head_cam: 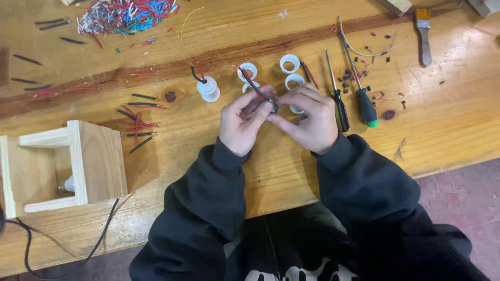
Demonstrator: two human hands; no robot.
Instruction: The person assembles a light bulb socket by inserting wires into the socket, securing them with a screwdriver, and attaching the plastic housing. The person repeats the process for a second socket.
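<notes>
My left hand (244, 120) and my right hand (307, 118) meet over the wooden table (448, 125), both pinching a small dark part with a black wire and a red wire (250, 80) running up and left from it. The part itself is mostly hidden by my fingers. Just beyond my hands lie several white ring-shaped lamp holder pieces (289, 63), and one white lamp holder (209, 88) with red and black wires stands to the left.
Two screwdrivers, one black-handled (341, 109) and one green-tipped (366, 106), lie right of my hands. A wooden box (94, 158) holding a bulb sits at the left with a black cable. Cut wire pieces (136, 119) and a coloured wire heap (125, 14) lie further left. A brush (424, 36) lies far right.
</notes>
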